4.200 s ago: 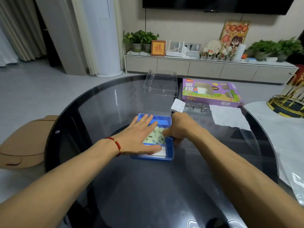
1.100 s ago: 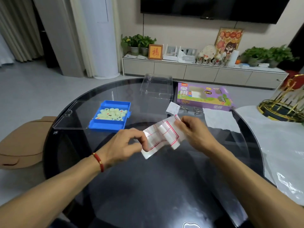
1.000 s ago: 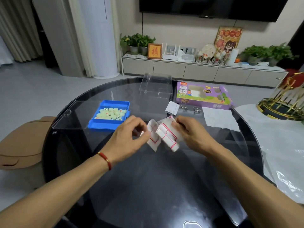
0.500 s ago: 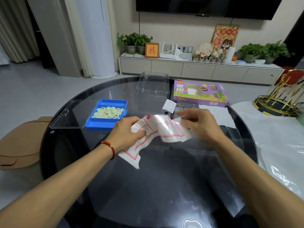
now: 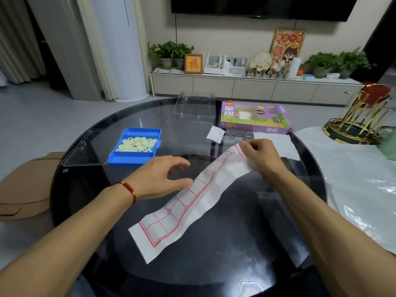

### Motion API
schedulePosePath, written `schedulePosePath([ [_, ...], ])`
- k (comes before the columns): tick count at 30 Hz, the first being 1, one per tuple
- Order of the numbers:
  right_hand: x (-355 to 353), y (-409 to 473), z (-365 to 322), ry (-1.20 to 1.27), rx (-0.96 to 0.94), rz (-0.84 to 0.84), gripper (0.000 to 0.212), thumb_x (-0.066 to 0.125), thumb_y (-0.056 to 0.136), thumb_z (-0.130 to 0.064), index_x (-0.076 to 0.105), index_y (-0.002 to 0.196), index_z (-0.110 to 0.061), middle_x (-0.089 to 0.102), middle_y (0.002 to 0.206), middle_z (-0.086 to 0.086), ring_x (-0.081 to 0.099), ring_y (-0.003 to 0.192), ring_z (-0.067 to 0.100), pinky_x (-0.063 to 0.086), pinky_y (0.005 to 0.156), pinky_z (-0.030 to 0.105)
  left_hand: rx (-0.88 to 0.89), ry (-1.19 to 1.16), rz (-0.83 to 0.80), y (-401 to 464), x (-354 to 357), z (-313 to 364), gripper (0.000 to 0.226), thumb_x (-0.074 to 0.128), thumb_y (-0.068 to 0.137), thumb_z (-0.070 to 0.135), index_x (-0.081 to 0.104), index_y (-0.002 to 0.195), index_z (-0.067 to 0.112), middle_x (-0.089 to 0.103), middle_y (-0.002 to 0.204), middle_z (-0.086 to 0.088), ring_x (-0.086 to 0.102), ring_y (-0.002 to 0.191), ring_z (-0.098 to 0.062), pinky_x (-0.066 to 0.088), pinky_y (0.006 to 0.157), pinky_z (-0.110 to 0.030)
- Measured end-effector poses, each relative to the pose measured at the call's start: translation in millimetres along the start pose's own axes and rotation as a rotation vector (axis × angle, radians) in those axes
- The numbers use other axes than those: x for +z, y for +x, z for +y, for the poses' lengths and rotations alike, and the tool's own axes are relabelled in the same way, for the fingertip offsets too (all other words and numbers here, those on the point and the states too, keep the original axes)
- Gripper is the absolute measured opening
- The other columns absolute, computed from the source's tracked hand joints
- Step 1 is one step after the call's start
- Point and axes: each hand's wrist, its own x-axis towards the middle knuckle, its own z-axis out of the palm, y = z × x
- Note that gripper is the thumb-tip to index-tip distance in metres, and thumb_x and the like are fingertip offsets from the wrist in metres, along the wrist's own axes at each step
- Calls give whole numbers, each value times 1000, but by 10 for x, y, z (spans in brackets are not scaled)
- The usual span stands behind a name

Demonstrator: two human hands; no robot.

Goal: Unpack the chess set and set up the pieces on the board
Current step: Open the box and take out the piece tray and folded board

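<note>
Paper board [image 5: 192,202]: now a long strip running from lower centre of frame up to right of centre, red grid visible on its left half. About 1 s earlier it was a small folded wad held between both hands; half a sec ago part-opened. So it has been unfolded lengthwise, but it is still doubled along its length and not yet at full width.

Right hand [image 5: 260,156]: pinching the strip's far end, right of centre, fingers curled on the paper.

Left hand [image 5: 162,179]: left of centre, fingers loosely spread, thumb and fingers apart. It held the paper a moment ago and has since let go; fingertips lie at or just beside the strip's left edge, contact not clear.

Blue tray [image 5: 137,160]: upper left of the glass table [image 5: 90,189], apart from the board. Pale round pieces [image 5: 138,144] piled inside, none out yet. Clear lid [image 5: 85,151] lies beside the tray, to its left.

Purple box [image 5: 255,118] at upper right of the table, clear plastic insert [image 5: 195,108] beside it, small white slip [image 5: 215,133] in front.

Assessment: unpacking largely done; board stage about half complete. Judged next: open the remaining fold and flatten the creases, then place pieces. Risk: thin creased paper may spring back or slide on glass.
</note>
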Motion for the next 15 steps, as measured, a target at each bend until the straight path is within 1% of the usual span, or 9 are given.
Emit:
schedulePosePath([
  [2,27,-11,-8,-11,-27,-11,41,58,99,-30,60,59,-19,50,46,-15,43,55,10,34,54,26,44,7,4,-9,82,134,78,62,80,70,41,147,37,48,143,16,48,125,-4,44,104,-27],
  [4,59,-27,-32,-23,-49,-20,36,59,98,-32,66,65,-18,59,55,-15,49,55,7,38,54,24,32,-25,-45,1,197,287,92,61,75,76,29,153,37,40,152,15,43,134,-7,40,110,-34],
  [6,90,-36,-42,-43,-72,-11,30,60,97,-34,73,75,-17,68,69,-10,56,63,8,42,56,25,24,-65,-47,0,298,421,93,67,75,67,26,153,36,43,150,13,45,132,-10,41,108,-32],
  [7,95,-46,-55,-48,-84,-5,29,60,97,-34,74,78,-17,70,72,-8,58,66,9,43,57,25,35,-78,-14,-3,330,474,86,70,77,58,30,150,35,49,143,12,50,127,-12,44,104,-31],
  [9,90,-63,-67,-47,-100,-3,34,59,97,-39,73,79,-14,68,72,-6,57,67,11,43,60,28,9,-136,67,-9,328,533,63,67,84,38,41,141,32,60,127,7,59,112,-16,50,92,-31],
  [11,67,-56,-76,-56,-102,-1,47,52,98,-52,71,83,-11,66,73,-4,57,70,15,46,66,32,-98,-253,130,2,288,519,43,59,92,25,47,133,29,62,115,5,61,101,-17,51,79,-29],
  [13,31,-54,-117,23,-12,-6,60,42,95,-67,70,103,-15,71,91,-1,66,85,19,57,79,40,-200,-374,164,23,251,451,34,55,95,21,51,128,28,63,111,4,62,97,-16,51,73,-28],
  [14,17,-76,-151,88,67,-29,68,38,91,-75,66,114,-17,70,101,2,68,91,22,59,83,44,-242,-444,187,38,240,403,30,55,95,19,54,124,29,64,109,4,63,95,-16,53,73,-30],
  [15,8,-102,-183,129,138,-68,75,37,86,-81,61,121,-19,69,107,4,68,94,25,61,82,46,-278,-523,218,42,224,369,27,55,94,16,57,117,30,66,106,3,65,93,-17,55,74,-33],
])
